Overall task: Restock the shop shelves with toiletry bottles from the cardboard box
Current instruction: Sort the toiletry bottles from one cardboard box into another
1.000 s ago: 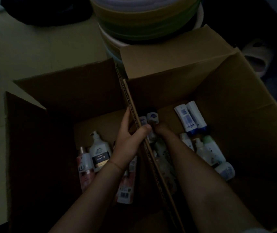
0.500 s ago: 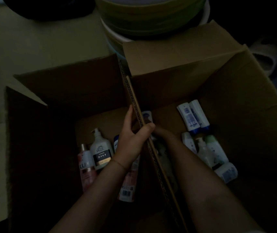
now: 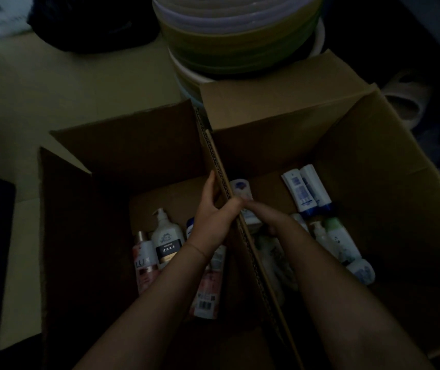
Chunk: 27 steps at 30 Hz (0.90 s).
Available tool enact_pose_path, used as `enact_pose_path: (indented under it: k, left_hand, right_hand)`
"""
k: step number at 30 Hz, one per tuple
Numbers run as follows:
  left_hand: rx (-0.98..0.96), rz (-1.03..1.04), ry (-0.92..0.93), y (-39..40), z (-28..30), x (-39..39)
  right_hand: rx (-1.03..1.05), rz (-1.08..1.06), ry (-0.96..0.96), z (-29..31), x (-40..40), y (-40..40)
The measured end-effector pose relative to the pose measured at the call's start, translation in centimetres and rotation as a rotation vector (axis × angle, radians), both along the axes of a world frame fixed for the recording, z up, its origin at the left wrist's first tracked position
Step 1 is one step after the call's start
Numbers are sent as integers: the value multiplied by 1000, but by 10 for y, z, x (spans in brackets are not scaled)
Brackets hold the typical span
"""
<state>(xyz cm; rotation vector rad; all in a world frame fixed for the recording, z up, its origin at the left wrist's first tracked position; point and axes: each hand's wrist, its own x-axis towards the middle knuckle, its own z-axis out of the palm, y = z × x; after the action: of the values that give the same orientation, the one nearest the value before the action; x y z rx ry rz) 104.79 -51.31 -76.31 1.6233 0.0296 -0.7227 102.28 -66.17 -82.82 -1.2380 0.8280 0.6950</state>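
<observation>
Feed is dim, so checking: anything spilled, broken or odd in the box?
No spill or damage shows. The bottles lie jumbled on their sides, and the left hand grips the leaning cardboard divider. It is too dark to rule out small leaks.

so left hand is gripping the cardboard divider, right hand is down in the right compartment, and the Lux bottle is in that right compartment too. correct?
Not quite. The Lux bottle lies in the left compartment, beside the pump bottle, as the head view shows. The rest holds: the left hand grips the cardboard divider, and the right hand is down in the right compartment.
</observation>
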Motion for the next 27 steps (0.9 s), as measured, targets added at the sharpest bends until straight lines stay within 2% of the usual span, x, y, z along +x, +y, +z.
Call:
enact_pose_path:
  k: [3,6,11,14,15,17,19,21,22,25,27]
  left_hand:
    - [0,4,42,-2,11,-3]
    - [-4,-4,80,0,23,-4]
    - [-6,74,102,-1,47,-12]
    - [-83,365,108,9,64,-6]
    - [-151,385,107,15,71,-1]
    - [-339,292,132,28,82,10]
    - [-453,239,160,44,87,19]
    - [-440,263,186,65,77,28]
    - [-390,302,188,76,68,30]
    - [-183,372,227,98,35,28]
    - [-58,416,288,104,12,17]
  right_hand:
    - [31,-80,-68,30,-2,-15]
    - [4,-175,-174,86,-13,-27]
    - [40,-240,-486,170,-38,-19]
    - [27,-177,-638,199,-35,12]
    - [26,-156,-660,206,-31,26]
    - [-41,-57,-688,210,-22,53]
    - [-240,126,-679,207,-13,76]
    - [-460,249,-680,202,-7,86]
    - [-504,258,-703,200,-5,87]
    - [-581,220,-742,201,-4,81]
    - [-649,107,-728,196,-2,68]
